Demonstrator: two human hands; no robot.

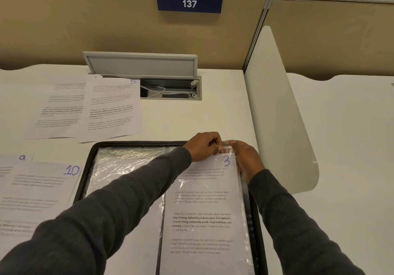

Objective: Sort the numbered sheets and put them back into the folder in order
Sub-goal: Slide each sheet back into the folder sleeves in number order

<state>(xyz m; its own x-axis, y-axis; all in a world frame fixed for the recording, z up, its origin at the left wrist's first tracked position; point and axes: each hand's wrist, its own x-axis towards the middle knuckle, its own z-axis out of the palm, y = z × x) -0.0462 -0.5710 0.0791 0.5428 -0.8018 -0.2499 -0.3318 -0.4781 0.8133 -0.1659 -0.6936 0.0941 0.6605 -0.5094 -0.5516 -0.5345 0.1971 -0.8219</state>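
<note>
Left arm (106,210) and right arm (298,221) reach forward, converging. Left grip (203,146), knuckles up and fingers curled, pinches the clear pocket (226,146) at its top edge; right grip (248,159) pinches it just beside

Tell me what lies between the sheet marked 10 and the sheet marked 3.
In the head view, the folder's black edge and a shiny plastic sleeve lie there; the grey-sleeved left arm crosses over them.

One folder (82,180), one sheet 3 (204,215) inside. Left of it, four loose sheets: sheet 5 (113,108), sheet 9 (12,162), sheet 10 (38,189), fourth sheet (57,112), number unseen.
</note>
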